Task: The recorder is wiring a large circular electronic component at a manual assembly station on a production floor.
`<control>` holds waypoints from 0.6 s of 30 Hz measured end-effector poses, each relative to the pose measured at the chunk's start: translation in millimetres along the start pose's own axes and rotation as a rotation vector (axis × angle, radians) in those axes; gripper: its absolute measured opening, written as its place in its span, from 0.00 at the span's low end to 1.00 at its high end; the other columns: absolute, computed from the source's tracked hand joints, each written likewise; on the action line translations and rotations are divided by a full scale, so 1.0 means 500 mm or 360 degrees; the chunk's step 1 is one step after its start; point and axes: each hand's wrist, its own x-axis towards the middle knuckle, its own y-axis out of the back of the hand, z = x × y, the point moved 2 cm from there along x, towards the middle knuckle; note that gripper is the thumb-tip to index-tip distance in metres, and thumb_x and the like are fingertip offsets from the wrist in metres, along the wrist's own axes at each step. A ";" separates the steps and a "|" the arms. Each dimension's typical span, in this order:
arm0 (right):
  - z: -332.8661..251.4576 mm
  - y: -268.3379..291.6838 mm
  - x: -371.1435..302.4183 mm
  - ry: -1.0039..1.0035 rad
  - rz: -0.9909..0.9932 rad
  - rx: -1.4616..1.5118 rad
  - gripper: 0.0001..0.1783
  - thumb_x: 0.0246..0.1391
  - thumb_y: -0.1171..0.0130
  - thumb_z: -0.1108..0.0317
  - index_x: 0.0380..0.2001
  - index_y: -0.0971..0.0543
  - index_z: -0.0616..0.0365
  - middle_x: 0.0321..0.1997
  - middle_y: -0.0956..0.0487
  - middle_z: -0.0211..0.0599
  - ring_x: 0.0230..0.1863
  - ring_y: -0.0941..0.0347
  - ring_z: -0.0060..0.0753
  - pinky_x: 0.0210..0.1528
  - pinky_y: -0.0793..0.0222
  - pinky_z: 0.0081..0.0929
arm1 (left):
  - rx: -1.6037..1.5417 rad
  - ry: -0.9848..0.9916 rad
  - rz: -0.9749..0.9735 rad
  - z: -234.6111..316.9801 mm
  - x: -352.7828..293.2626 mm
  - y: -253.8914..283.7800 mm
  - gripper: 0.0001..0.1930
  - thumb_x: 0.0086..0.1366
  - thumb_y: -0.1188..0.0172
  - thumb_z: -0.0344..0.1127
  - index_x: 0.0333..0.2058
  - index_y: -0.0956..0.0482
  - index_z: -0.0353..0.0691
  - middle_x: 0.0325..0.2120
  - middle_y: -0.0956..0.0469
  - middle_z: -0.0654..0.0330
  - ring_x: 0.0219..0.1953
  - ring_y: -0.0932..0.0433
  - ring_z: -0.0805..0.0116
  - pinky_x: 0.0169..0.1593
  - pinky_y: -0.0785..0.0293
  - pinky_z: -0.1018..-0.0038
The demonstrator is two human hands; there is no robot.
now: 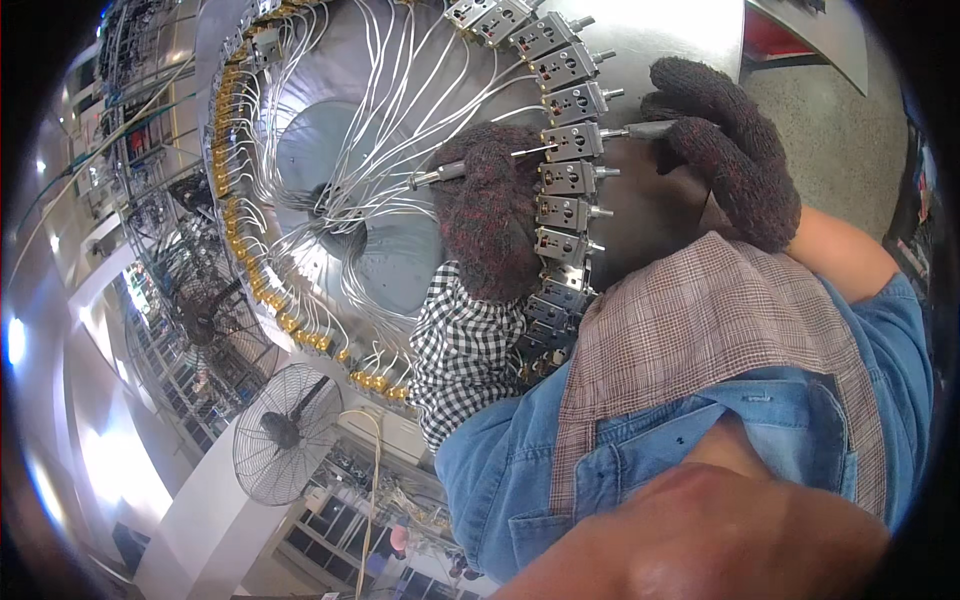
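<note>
My left hand (487,215), in a dark knitted glove with a checked sleeve cover, sits inside a large round metal drum (320,150) and grips a slim metal tool (440,175). A thin rod runs from it to a grey metal block (572,141) on the drum's rim. My right hand (730,150), also gloved, is outside the rim and holds a second slim tool (640,129) against the same block. More such blocks (565,215) line the rim above and below.
Many white wires (400,110) fan from the drum's centre to brass fittings (240,230) along the left rim. Two standing fans (285,432) and a factory hall lie to the left. Grey floor (850,130) shows at upper right.
</note>
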 end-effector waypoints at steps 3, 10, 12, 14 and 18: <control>0.009 0.009 0.002 0.0001 -0.0037 -0.0011 0.19 0.51 0.52 0.68 0.48 0.34 0.60 0.40 0.28 0.40 0.36 0.30 0.27 0.35 0.31 0.22 | 0.0434 -0.0162 -0.0026 0.004 0.003 0.001 0.11 0.55 0.50 0.35 0.34 0.29 0.33 0.28 0.26 0.56 0.30 0.26 0.68 0.34 0.30 0.74; -0.005 0.013 0.005 0.0596 -0.0130 -0.0908 0.17 0.51 0.52 0.68 0.45 0.31 0.61 0.40 0.28 0.39 0.34 0.30 0.24 0.33 0.31 0.21 | 0.0433 -0.0413 -0.0011 -0.003 0.003 -0.002 0.11 0.58 0.53 0.34 0.35 0.30 0.33 0.29 0.26 0.57 0.30 0.26 0.71 0.32 0.29 0.76; -0.015 0.007 0.005 -0.0230 -0.0021 -0.0084 0.17 0.51 0.52 0.67 0.44 0.31 0.60 0.39 0.29 0.37 0.32 0.31 0.22 0.32 0.32 0.20 | 0.0217 -0.0284 0.0050 0.009 -0.004 -0.012 0.11 0.59 0.54 0.34 0.35 0.30 0.33 0.29 0.26 0.57 0.30 0.26 0.71 0.31 0.28 0.77; -0.004 0.010 0.000 0.0001 -0.0016 -0.0234 0.17 0.52 0.52 0.65 0.45 0.31 0.60 0.37 0.29 0.36 0.31 0.32 0.21 0.31 0.33 0.19 | 0.0651 -0.0458 0.0032 0.012 -0.002 -0.013 0.11 0.60 0.56 0.34 0.35 0.30 0.33 0.29 0.26 0.57 0.31 0.26 0.71 0.30 0.28 0.77; 0.002 0.008 -0.007 0.0289 0.0021 -0.0369 0.18 0.54 0.54 0.63 0.47 0.33 0.58 0.34 0.29 0.34 0.29 0.34 0.19 0.30 0.34 0.18 | 0.0203 -0.0145 0.0010 0.013 0.001 -0.013 0.10 0.59 0.54 0.33 0.34 0.29 0.34 0.28 0.26 0.56 0.30 0.26 0.69 0.31 0.29 0.76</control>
